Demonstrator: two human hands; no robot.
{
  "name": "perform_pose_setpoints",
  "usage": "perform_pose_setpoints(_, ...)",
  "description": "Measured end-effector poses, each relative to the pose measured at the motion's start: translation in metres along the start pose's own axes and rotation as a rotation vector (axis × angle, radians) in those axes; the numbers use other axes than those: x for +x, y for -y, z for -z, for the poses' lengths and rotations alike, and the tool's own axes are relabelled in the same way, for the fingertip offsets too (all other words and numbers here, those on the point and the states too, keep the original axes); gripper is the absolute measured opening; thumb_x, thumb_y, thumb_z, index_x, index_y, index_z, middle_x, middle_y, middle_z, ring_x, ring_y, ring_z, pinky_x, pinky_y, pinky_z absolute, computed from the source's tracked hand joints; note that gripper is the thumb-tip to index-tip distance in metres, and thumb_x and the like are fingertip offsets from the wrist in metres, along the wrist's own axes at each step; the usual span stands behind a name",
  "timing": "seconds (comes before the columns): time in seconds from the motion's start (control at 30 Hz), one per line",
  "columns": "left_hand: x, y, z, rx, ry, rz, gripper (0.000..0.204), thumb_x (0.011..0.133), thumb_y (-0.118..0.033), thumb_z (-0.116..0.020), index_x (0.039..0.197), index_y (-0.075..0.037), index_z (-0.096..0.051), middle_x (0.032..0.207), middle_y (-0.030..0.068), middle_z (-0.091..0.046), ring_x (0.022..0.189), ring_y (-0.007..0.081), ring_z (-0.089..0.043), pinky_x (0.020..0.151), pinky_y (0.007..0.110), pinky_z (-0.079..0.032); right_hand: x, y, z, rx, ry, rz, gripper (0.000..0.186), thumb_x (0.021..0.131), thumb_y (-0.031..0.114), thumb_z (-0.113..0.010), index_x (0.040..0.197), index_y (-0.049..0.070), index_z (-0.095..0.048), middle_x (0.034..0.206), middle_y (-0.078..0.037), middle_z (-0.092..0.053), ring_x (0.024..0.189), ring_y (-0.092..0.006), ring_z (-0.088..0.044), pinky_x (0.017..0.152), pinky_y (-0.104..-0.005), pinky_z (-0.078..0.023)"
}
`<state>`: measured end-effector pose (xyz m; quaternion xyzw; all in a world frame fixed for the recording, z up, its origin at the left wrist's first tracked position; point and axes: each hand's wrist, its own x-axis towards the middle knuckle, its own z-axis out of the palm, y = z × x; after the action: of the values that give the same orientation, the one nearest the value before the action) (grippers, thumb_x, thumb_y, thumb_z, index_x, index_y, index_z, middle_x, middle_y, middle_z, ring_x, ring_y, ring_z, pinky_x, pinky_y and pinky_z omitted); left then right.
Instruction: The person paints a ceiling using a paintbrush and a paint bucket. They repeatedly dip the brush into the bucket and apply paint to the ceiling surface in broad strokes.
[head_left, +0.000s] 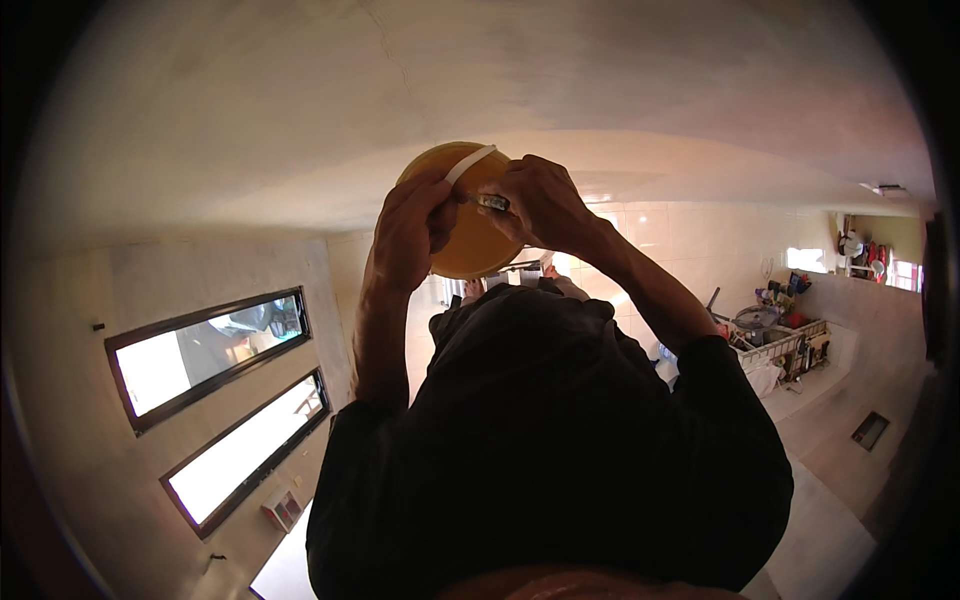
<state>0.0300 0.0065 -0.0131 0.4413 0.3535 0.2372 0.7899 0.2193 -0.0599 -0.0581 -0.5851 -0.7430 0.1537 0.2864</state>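
A round, tan-orange disc or shallow bowl (478,252) is in front of me at the height of my raised hands; I cannot tell what kind of thing it is. A narrow white strip (470,162) crosses its upper part. My left hand (412,222) is closed at the disc's left side, fingers curled at the strip's lower end. Over the right side, my right hand (545,203) is closed around a small dark and silvery piece (492,202), whose kind is hidden by the fingers. Both forearms reach up from dark sleeves.
Two dark-framed windows (208,355) are in the wall at left. To the right, a rack (785,345) holds cluttered kitchen things. Below the disc, my feet (551,271) show beside a pale tiled surface (680,240). A broad pale surface (250,110) fills the top.
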Motion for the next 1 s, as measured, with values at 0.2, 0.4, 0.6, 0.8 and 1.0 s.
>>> perform_pose_setpoints(0.2, -0.003, 0.003, -0.004, -0.024, -0.037, 0.008, 0.025, 0.098, -0.018, -0.04, 0.094, 0.0, -0.058, 0.056, -0.0063, -0.036, 0.044, 0.0023, -0.024, 0.04, 0.021, -0.019, -0.005, -0.001, 0.013, -0.028, -0.133, 0.115, 0.013, 0.075, 0.011, -0.074, 0.084, 0.009, -0.064, 0.069, -0.005, -0.062, 0.072, -0.0242, -0.061, 0.072, -0.0356, -0.046)
perform_pose_setpoints(0.4, -0.001, 0.004, -0.004, -0.041, 0.036, -0.068, 0.024, 0.098, -0.018, -0.041, 0.092, -0.001, -0.057, 0.055, -0.0067, -0.034, 0.043, 0.0021, -0.023, 0.04, 0.021, -0.017, -0.02, 0.004, 0.01, 0.179, -0.141, -0.114, 0.013, 0.078, 0.018, -0.073, 0.087, 0.008, -0.069, 0.073, -0.007, -0.066, 0.075, -0.0267, -0.063, 0.071, -0.0383, -0.048)
perform_pose_setpoints(0.6, 0.001, 0.002, -0.005, -0.034, 0.009, -0.049, 0.024, 0.098, -0.019, -0.041, 0.091, -0.002, -0.057, 0.055, -0.0071, -0.034, 0.043, 0.0023, -0.023, 0.04, 0.022, -0.017, -0.014, 0.005, 0.0, 0.586, 0.11, -0.32, 0.024, 0.076, 0.023, -0.076, 0.092, 0.007, -0.072, 0.078, -0.015, -0.069, 0.074, -0.0314, -0.067, 0.069, -0.0412, -0.051)
perform_pose_setpoints(0.8, -0.005, 0.001, -0.008, -0.039, -0.006, -0.038, 0.023, 0.097, -0.019, -0.042, 0.091, -0.002, -0.057, 0.056, -0.0072, -0.034, 0.044, 0.0023, -0.024, 0.039, 0.021, -0.018, -0.027, 0.009, 0.01, 0.35, -0.174, -0.18, 0.025, 0.073, 0.013, -0.08, 0.095, 0.005, -0.072, 0.078, -0.012, -0.069, 0.07, -0.0262, -0.066, 0.065, -0.0359, -0.051)
perform_pose_setpoints(1.0, -0.005, 0.002, -0.005, -0.062, -0.033, -0.027, 0.023, 0.097, -0.018, -0.042, 0.091, -0.002, -0.057, 0.056, -0.0077, -0.034, 0.044, 0.0021, -0.024, 0.039, 0.021, -0.018, -0.028, 0.002, 0.011, -0.005, -0.404, 0.148, 0.029, 0.07, 0.011, -0.081, 0.094, 0.009, -0.066, 0.072, -0.005, -0.064, 0.069, -0.0232, -0.063, 0.066, -0.0359, -0.046)
